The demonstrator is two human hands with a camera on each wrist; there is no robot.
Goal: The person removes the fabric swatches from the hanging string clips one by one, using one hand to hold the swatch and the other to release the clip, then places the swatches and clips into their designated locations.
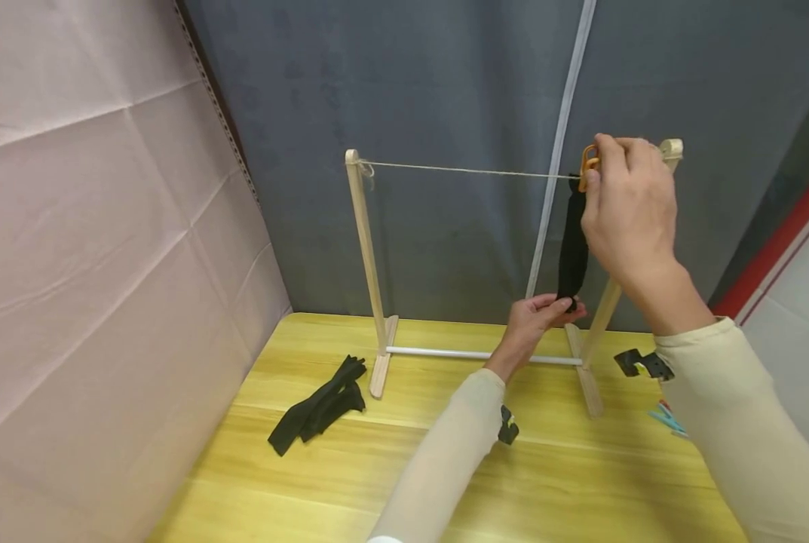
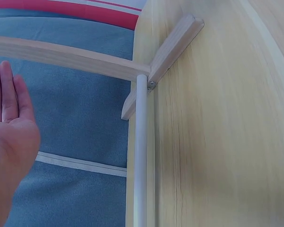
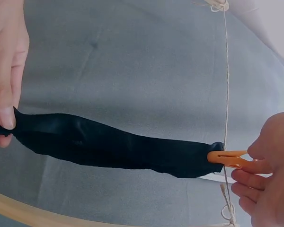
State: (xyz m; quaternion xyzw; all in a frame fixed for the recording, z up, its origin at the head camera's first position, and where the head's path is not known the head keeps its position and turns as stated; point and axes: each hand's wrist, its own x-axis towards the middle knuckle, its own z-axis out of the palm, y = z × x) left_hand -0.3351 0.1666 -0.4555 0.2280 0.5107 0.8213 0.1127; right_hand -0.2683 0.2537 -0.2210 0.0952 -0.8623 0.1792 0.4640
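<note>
A long strip of black cloth (image 1: 572,241) hangs from the string (image 1: 458,170) near its right end. In the head view my right hand (image 1: 631,204) is up at the string, pinching an orange clothespin (image 1: 586,167). The right wrist view shows the tip of that clothespin (image 3: 217,157) over the top end of the cloth (image 3: 109,149), right at the string. Lower down, my left hand (image 1: 536,320) pinches the bottom end of the cloth between thumb and fingers. Only a dark sliver of cloth shows beside the left hand (image 2: 12,118) in the left wrist view.
The string spans two wooden posts (image 1: 366,264), joined low by a white rod (image 1: 445,352). More black cloth pieces (image 1: 323,403) lie on the table (image 1: 241,483) left of the frame. Small coloured items (image 1: 669,416) lie at the right, partly behind my right sleeve. A grey curtain (image 1: 431,90) hangs behind.
</note>
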